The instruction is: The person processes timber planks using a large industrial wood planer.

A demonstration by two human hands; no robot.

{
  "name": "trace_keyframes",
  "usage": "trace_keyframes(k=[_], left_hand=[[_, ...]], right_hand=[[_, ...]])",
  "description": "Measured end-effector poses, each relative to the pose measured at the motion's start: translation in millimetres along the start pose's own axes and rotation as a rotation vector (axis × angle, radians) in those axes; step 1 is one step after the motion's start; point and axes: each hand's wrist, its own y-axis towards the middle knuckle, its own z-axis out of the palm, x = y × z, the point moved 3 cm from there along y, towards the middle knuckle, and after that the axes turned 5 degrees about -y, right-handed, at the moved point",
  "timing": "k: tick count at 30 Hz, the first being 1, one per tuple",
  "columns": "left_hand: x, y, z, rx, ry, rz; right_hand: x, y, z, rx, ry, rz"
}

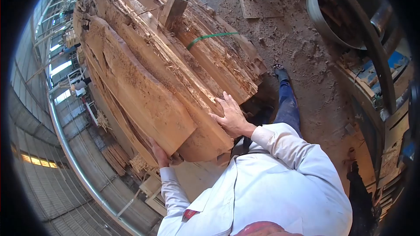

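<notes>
A large stack of rough-sawn wooden slabs (135, 78) with bark edges reaches from my body toward the upper left. My right hand (232, 117) lies on the near right edge of a thick slab (208, 137), fingers spread over the wood. At the left side, my left hand (160, 154) holds the near end of the top slab (153, 109); part of its fingers is hidden by the wood. A green strap (210, 37) crosses the slabs further right. A short wood block (173, 12) stands up among them.
Sawdust and chips cover the floor (288, 35), where a flat board (261, 5) lies. At the right stands a machine with a large round metal rim (316, 15) and a dark curved beam (365, 26). Wood piles (114, 159) lie at the left.
</notes>
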Motion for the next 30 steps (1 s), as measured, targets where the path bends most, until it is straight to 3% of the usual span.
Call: trace_keyframes(k=[4,7,10,13,16,21,24,28,30], left_hand=[[-12,-15,16,-0.131,-0.019,-0.017],[-34,-33,27,-0.221,0.112,0.07],[-8,-13,16,-0.136,-0.127,0.004],[2,-6,16,-0.109,-0.249,0.013],[13,5,1,-0.129,0.089,0.034],[1,-4,-4,-0.196,0.251,0.092],[-3,-7,-3,-0.198,0.237,0.109],[-6,-12,-5,-0.181,0.257,0.08],[-7,-13,-8,-0.175,0.271,0.069]], right_hand=[[-2,6,0,-0.033,-0.104,-0.042],[20,16,-30,0.074,0.196,0.074],[80,17,-61,-0.1,0.409,-0.034],[156,10,-75,-0.134,0.322,-0.22],[188,9,-63,-0.269,-0.357,-0.391],[195,-5,-22,-0.342,-0.517,-0.364],[187,-20,-5,-0.51,-0.89,-0.632],[189,-20,1,-0.485,-0.706,-0.649],[190,-24,4,-0.552,-0.779,-0.688]])
